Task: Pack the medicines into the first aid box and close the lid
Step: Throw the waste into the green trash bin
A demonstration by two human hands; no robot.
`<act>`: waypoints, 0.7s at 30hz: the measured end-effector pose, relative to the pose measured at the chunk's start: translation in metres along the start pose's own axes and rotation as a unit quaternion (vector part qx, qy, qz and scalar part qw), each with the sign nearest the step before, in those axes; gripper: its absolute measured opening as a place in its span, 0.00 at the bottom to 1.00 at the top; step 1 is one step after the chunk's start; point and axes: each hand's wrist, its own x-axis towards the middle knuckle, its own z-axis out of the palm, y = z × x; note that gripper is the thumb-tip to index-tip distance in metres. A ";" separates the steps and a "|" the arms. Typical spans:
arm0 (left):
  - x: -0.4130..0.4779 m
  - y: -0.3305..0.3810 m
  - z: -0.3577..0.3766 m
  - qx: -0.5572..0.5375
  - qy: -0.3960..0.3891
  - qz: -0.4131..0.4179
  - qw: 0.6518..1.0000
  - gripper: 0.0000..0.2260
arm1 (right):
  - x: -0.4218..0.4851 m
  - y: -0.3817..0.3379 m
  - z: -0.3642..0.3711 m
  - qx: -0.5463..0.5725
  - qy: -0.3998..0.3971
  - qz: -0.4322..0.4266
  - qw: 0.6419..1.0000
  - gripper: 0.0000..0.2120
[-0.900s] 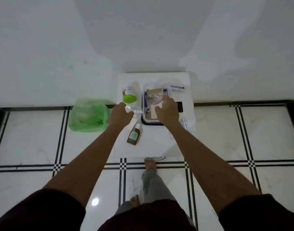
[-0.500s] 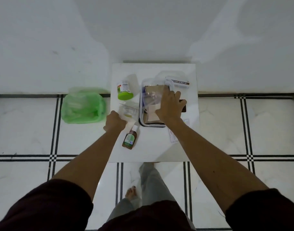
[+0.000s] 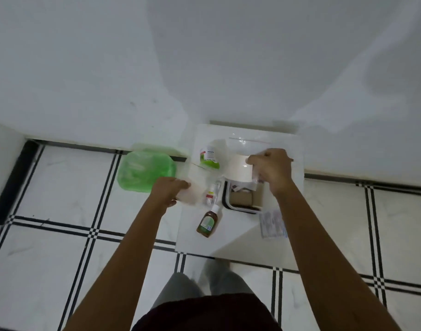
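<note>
The first aid box (image 3: 225, 199), clear with a dark rim, stands open on a small white table (image 3: 228, 244); brown packets lie inside. My right hand (image 3: 272, 170) hovers over the box's far end, closed on a white roll (image 3: 238, 167). My left hand (image 3: 167, 191) is left of the box and grips a clear plastic pouch (image 3: 192, 193). A small dropper bottle (image 3: 209, 197) lies between the pouch and the box. A brown bottle (image 3: 208, 223) lies in front of it. A white bottle with a green cap (image 3: 208, 156) stands at the table's far left.
A green plastic bag (image 3: 145, 170) sits on the tiled floor left of the table. A flat sachet pack (image 3: 272, 223) lies on the table right of the box. A clear zip bag (image 3: 250, 142) lies at the table's far edge against the white wall.
My right hand has risen out of the box holding the white roll. My left hand has pulled the clear pouch a little away from the box. The view has shifted.
</note>
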 end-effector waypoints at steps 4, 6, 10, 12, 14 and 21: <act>0.000 0.012 -0.051 -0.097 0.060 0.022 0.993 0.04 | -0.012 -0.049 0.064 -0.013 -0.060 -0.031 0.998 0.04; 0.016 0.013 -0.079 -0.126 0.094 0.030 0.987 0.07 | -0.015 -0.067 0.111 -0.028 -0.089 -0.040 0.995 0.03; 0.068 0.006 -0.133 -0.117 0.166 0.028 0.979 0.03 | -0.008 -0.083 0.212 -0.066 -0.135 -0.041 0.988 0.04; 0.112 -0.004 -0.161 -0.067 0.183 0.023 0.980 0.03 | 0.005 -0.084 0.268 -0.094 -0.146 -0.033 0.984 0.02; 0.154 -0.017 -0.179 0.011 0.169 0.012 0.985 0.03 | 0.021 -0.076 0.311 -0.117 -0.145 -0.004 0.982 0.04; 0.346 -0.066 -0.221 0.125 0.137 -0.036 0.982 0.10 | 0.121 -0.015 0.474 -0.179 -0.119 0.120 0.969 0.09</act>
